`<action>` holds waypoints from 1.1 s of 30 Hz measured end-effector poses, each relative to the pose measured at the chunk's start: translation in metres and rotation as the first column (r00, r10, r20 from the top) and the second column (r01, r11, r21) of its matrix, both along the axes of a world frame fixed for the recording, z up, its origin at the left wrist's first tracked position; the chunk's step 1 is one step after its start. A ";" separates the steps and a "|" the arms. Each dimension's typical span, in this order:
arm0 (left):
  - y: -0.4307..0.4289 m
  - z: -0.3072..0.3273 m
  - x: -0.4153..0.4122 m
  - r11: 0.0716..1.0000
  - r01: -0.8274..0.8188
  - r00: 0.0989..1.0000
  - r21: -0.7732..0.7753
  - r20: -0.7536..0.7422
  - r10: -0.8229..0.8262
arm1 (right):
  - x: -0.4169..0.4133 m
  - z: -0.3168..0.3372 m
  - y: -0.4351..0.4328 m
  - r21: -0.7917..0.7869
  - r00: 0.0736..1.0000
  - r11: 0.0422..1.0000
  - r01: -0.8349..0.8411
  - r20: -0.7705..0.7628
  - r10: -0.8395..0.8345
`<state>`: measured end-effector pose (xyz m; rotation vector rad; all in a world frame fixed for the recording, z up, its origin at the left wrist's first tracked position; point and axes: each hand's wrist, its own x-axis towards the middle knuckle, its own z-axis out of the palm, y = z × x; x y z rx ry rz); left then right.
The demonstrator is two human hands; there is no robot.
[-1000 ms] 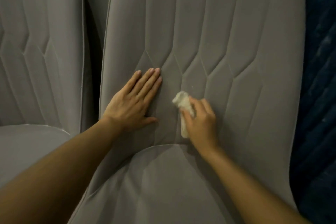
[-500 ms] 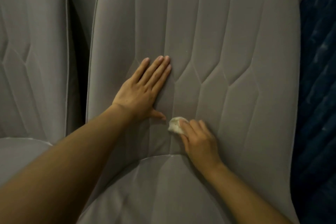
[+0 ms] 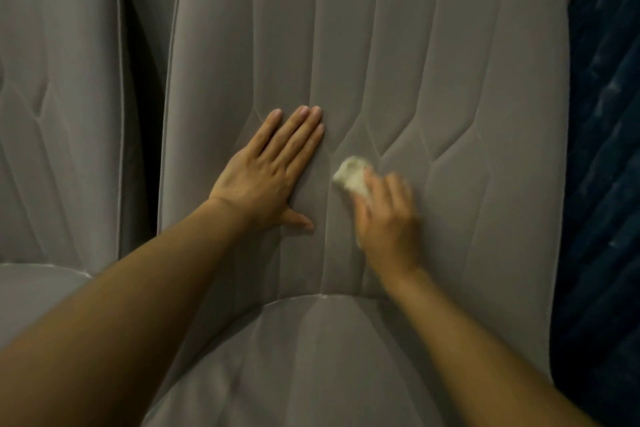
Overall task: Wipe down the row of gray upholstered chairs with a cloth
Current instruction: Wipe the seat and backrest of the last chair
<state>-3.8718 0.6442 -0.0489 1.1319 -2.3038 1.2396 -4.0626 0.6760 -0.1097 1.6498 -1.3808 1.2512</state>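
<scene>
2 bare forearms reach in from the bottom edge, the left one crossing from the lower left corner, the right one from the lower right. Under them lies the seat cushion (image 3: 311, 367) of the nearer gray chair, its piped rear edge curving just below the wrists. Above that edge rises the chair's backrest (image 3: 450, 80), stitched with long vertical seams that kink into a zigzag about halfway up. The left hand (image 3: 266, 177) lies open and flat against the backrest, fingers together and pointing up, thumb spread out toward the right. Just beside it, not touching, the right hand (image 3: 388, 218) is closed around a small, pale, bunched cloth (image 3: 353, 177) and presses it onto the fabric near the middle of the backrest, right below the zigzag stitching; the cloth sticks out past the fingertips toward the upper left. This hand and the cloth are blurred. To the left, across a dark gap, stands a 2nd gray chair (image 3: 59, 114) with the same stitching, its seat showing at the left edge. Along the right edge hangs dark blue quilted fabric (image 3: 606, 149).
</scene>
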 end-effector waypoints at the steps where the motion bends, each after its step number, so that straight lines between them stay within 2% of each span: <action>1: 0.000 -0.001 0.000 1.000 0.002 1.000 0.002 -0.004 -0.002 | 0.000 -0.025 0.005 0.056 0.999 0.998 -0.015 -0.042 0.017; 3: -0.001 -0.001 0.000 1.000 0.023 1.000 0.000 -0.007 -0.023 | -0.007 -0.059 0.017 0.147 0.991 0.987 -0.064 -0.105 0.080; 5: -0.002 0.000 0.001 1.000 0.020 1.000 -0.017 -0.005 -0.020 | -0.013 -0.067 0.025 0.178 0.978 0.975 -0.136 -0.134 0.161; 9: 0.000 0.004 0.000 0.999 0.046 0.999 0.014 -0.013 -0.046 | -0.017 -0.022 0.030 0.125 0.969 0.970 -0.210 -0.106 0.224; 13: 0.000 0.031 -0.018 0.999 0.034 0.997 0.012 -0.072 -0.033 | -0.024 0.086 0.015 -0.155 0.991 0.979 -0.128 0.004 0.131; 15: -0.004 0.053 -0.032 0.998 0.036 0.987 0.060 -0.156 -0.026 | -0.030 0.128 0.003 -0.218 1.000 0.976 -0.021 0.015 0.025; 17: -0.012 0.066 -0.040 0.996 0.045 0.969 0.071 -0.247 -0.027 | -0.034 0.137 -0.010 -0.209 0.998 0.976 0.067 0.026 -0.063; 19: -0.020 0.068 -0.043 0.997 0.055 0.964 0.061 -0.264 -0.037 | -0.035 0.112 -0.018 -0.189 0.993 0.977 0.096 -0.047 -0.106; 22: -0.025 0.064 -0.043 0.998 0.054 0.961 0.021 -0.274 -0.046 | -0.030 0.057 -0.012 -0.138 0.974 0.990 0.005 -0.223 -0.035; 24: -0.027 0.063 -0.043 0.999 0.046 0.964 0.002 -0.263 -0.044 | -0.028 0.042 -0.005 -0.110 0.968 0.993 -0.038 -0.251 0.009; 26: -0.028 0.064 -0.043 0.999 0.051 0.964 0.003 -0.263 -0.048 | -0.026 0.050 -0.003 -0.107 0.972 0.991 -0.077 -0.230 0.050; 29: -0.030 0.063 -0.041 0.999 0.044 0.963 -0.011 -0.267 -0.045 | -0.022 0.100 -0.008 -0.184 0.989 0.978 -0.098 -0.131 0.075; 33: -0.029 0.063 -0.042 0.999 0.035 0.964 0.013 -0.263 -0.031 | -0.013 0.161 -0.026 -0.217 0.996 0.975 -0.041 -0.088 0.022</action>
